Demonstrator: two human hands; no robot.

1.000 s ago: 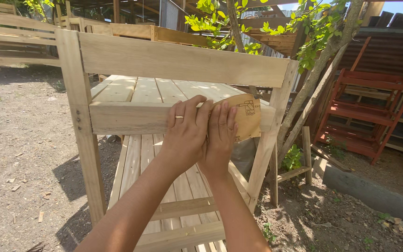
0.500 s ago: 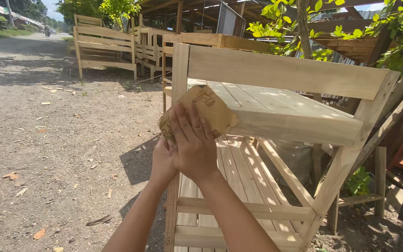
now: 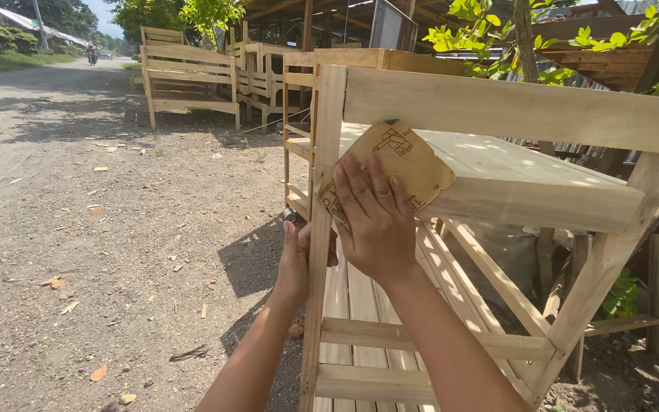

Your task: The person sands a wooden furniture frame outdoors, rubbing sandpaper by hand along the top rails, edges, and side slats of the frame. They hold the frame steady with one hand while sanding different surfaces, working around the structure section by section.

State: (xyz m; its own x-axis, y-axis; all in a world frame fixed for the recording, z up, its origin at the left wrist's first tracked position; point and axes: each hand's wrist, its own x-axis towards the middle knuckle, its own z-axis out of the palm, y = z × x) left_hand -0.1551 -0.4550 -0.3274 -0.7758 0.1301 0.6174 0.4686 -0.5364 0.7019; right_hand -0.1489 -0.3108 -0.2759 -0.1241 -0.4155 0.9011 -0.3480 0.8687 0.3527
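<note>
My right hand point(image 3: 375, 221) presses a brown sheet of sandpaper point(image 3: 400, 159) against the front rail of a bare wooden rack point(image 3: 512, 111), close to its left corner. My left hand point(image 3: 299, 263) grips the rack's left upright post point(image 3: 320, 229) just below, with fingers wrapped behind the wood. The rack has a slatted top shelf point(image 3: 497, 164) and a slatted lower shelf point(image 3: 360, 297).
A gravel yard point(image 3: 101, 229) with scattered leaves stretches to the left. More unfinished wooden racks point(image 3: 192, 76) stand further back near a shed. Leafy branches point(image 3: 490, 30) hang above the rack, and a red metal frame edge shows at the far right.
My view and both hands have shifted left along the front rail to the left corner. My left hand has left the sandpaper and taken hold of the upright post.
</note>
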